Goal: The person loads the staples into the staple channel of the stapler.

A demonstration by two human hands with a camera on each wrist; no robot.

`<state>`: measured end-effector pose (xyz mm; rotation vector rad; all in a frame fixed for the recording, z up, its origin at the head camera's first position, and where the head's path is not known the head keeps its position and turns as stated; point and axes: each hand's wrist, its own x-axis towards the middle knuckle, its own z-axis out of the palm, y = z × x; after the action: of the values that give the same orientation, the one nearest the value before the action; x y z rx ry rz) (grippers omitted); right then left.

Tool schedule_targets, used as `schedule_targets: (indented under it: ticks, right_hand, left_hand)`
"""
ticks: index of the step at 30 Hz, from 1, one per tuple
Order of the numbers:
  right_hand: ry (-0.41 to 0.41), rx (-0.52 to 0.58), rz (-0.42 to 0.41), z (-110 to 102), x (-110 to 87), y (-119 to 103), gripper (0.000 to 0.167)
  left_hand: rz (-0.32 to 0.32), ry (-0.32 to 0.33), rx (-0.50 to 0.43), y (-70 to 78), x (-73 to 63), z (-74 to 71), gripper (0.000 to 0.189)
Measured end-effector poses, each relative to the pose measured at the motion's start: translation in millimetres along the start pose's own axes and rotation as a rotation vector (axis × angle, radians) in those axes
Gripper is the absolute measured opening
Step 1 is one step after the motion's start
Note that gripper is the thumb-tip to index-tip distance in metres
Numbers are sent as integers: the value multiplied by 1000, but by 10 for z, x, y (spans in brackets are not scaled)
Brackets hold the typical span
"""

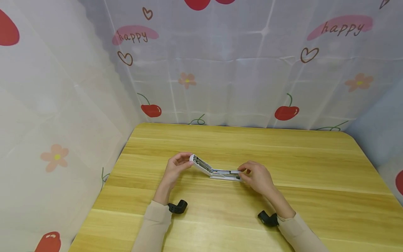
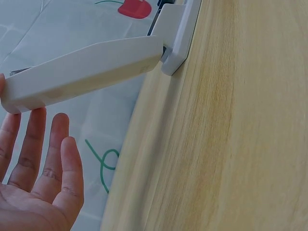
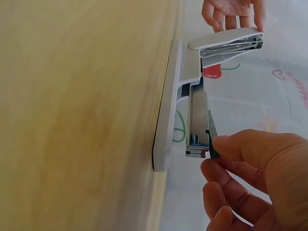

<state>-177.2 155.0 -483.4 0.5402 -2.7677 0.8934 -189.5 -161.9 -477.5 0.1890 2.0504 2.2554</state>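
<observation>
A white stapler (image 1: 224, 177) stands on the wooden table, opened wide with its top arm swung up to the left. My left hand (image 1: 175, 169) holds the tip of that raised arm (image 2: 86, 72), thumb on one side and fingertips on the other. At the far end of the metal magazine (image 3: 198, 113), my right hand (image 3: 255, 178) pinches a thin, dark grey strip of staples (image 3: 212, 137) between thumb and index finger. The strip lies along the magazine's open side; how far it sits inside cannot be told.
The wooden table (image 1: 315, 210) has rounded back corners. Behind it and to the left hang pale curtains (image 1: 220, 87) printed with cherries and flowers. Black wrist cameras (image 1: 178, 207) are strapped near both beige sleeves (image 1: 152, 224).
</observation>
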Motion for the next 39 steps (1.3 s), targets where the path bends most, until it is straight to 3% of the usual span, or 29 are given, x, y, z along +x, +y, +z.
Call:
schedule_targets:
  ticks: [39]
  right_hand:
    - [-10, -37, -49, 19, 24, -37, 9]
  left_hand:
    - [15, 5, -11, -38, 12, -9, 38]
